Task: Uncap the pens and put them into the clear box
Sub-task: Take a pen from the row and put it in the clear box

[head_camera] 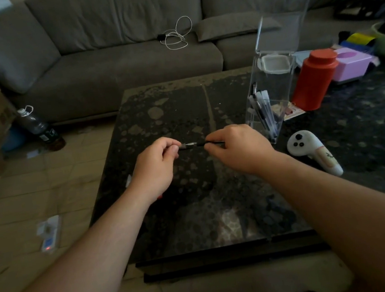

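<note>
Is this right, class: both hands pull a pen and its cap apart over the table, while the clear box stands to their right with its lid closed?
Not quite. The head view shows the clear box with its lid open, swung upright. The rest holds.

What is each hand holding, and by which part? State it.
The left hand pinches the cap by its end; the right hand grips the pen by its barrel, tip exposed.

Setting: home living room.
You face a grey sectional sofa (113, 46) behind a dark speckled coffee table (166, 115), tiled floor (23, 189), charging cable (175, 36) on cushions.
</note>
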